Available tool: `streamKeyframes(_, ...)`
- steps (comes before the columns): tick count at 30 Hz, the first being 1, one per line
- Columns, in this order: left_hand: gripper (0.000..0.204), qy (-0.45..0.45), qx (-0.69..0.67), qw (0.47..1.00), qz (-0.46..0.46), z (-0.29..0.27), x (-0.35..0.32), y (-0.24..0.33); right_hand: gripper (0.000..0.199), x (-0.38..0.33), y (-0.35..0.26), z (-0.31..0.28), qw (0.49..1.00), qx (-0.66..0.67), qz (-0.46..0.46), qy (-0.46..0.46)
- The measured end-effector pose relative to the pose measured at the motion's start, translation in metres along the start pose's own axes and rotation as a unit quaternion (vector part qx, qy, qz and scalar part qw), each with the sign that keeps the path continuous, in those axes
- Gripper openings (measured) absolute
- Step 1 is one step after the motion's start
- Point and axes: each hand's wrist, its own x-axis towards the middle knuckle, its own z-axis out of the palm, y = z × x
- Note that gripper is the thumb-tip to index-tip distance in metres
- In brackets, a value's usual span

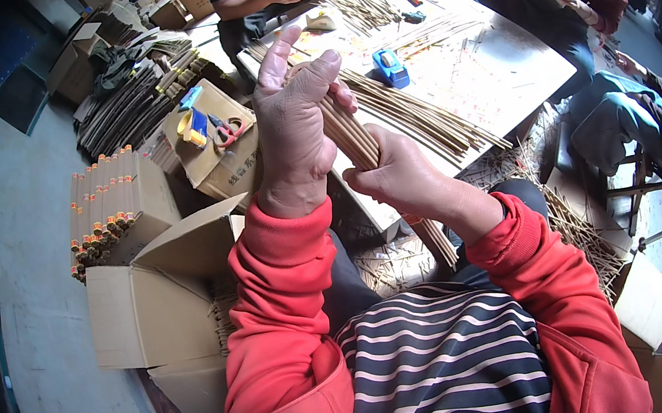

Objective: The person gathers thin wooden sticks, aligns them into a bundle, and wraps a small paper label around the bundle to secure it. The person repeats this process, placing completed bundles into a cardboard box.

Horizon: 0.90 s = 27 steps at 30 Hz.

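Cluttered counter [501, 73] behind: my left hand [295, 125] and right hand [396, 174] both clasp the stick bundle [354, 137]; I'd keep ends level, grip firm.

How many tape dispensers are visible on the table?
1. The blue tape dispenser sits on the table, beyond the bundle of sticks that the left hand and right hand hold. Others may be hidden behind the hands.

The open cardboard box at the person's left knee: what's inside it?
The open cardboard box shows only a sliver of its inside: ends of stacked thin sticks at its right edge. The flaps and the red sleeve cover the rest. Both hands hold a stick bundle.
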Motion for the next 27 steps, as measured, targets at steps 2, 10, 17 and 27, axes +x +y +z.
streamKeyframes(2, 0.063, -0.041, 0.014, 0.999, 0.015, 0.009, 0.000, 0.009, 0.024, 0.001, 0.001, 0.002, 0.997, 0.007, -0.071, 0.035)
streamKeyframes(10, 0.054, -0.083, 0.327, 0.900, 0.276, 0.051, 0.024, 0.023, 0.028, 0.055, 0.004, 0.003, 0.928, -0.001, -0.299, 0.220)
streamKeyframes(17, 0.060, -0.088, 0.333, 0.911, 0.226, 0.026, 0.044, 0.005, 0.028, 0.077, 0.032, 0.006, 0.939, 0.016, -0.277, 0.202)
streamKeyframes(27, 0.070, -0.140, 0.206, 0.963, 0.102, 0.026, 0.035, 0.021, 0.033, 0.046, -0.013, -0.012, 0.990, 0.097, -0.100, -0.005)
